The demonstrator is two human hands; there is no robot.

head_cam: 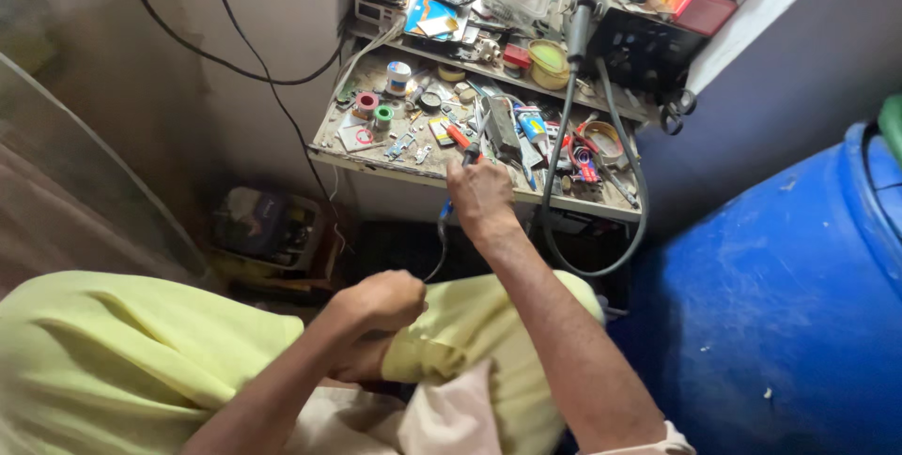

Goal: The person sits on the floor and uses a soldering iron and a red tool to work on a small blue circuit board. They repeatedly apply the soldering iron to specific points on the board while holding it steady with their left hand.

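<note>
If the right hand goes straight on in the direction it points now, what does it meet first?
The right hand reaches up toward the cluttered shelf, gripping a red-handled tool. Straight ahead, it would probably first meet the grey flat tool lying among small parts, though depth is hard to judge from this view.

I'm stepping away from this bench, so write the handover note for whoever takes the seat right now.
Right hand: stretched out to the front edge of the cluttered shelf, closed around a thin tool with a dark handle; its tip is hidden among the parts.
Left hand: a fist over the lap, pinching a thin dark cord that runs up toward the right hand.
On the shelf: tape rolls, small metal parts, a red-handled tool. A thick grey cable loops down from the black box above. A blue barrel stands on the right.
Done or left: cannot be told from this view.
</note>
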